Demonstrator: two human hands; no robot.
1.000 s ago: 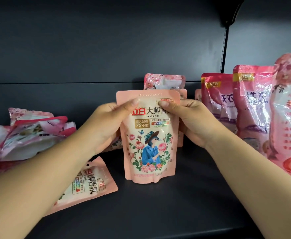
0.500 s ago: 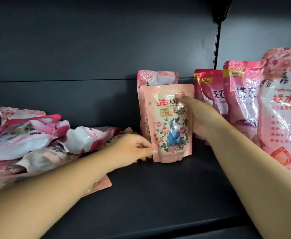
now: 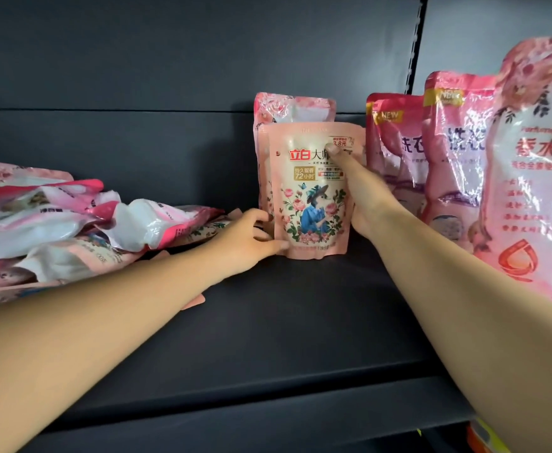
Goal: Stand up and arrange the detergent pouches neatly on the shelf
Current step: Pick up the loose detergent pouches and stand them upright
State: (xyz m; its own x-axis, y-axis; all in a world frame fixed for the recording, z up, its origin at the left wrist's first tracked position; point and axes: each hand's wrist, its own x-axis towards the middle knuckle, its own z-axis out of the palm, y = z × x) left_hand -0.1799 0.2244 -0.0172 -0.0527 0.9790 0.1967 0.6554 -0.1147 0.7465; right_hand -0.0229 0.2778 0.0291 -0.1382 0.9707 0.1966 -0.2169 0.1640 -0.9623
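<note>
Dark grey back panel [image 3: 170, 53], slotted upright [image 3: 415, 44]

Peach floral pouch [image 3: 312, 191] upright mid-shelf [image 3: 300, 322], fronting another upright pouch [image 3: 295, 107]; pink pouches [image 3: 457, 152] standing to its right, toppled pile [image 3: 72, 223] left.

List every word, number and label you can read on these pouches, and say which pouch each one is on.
"立白大师": peach floral pouch, rest hidden by the right hand.
"持久留香 72小时": gold box, same pouch.
"3.8元": its top right corner tag.
"NEW": yellow tag on the pink pouch and on the taller pink pouch beside it.
"Perfumed": big pouch at far right.
Fine print, and the print on the lying pile, is too blurred to read.
</note>
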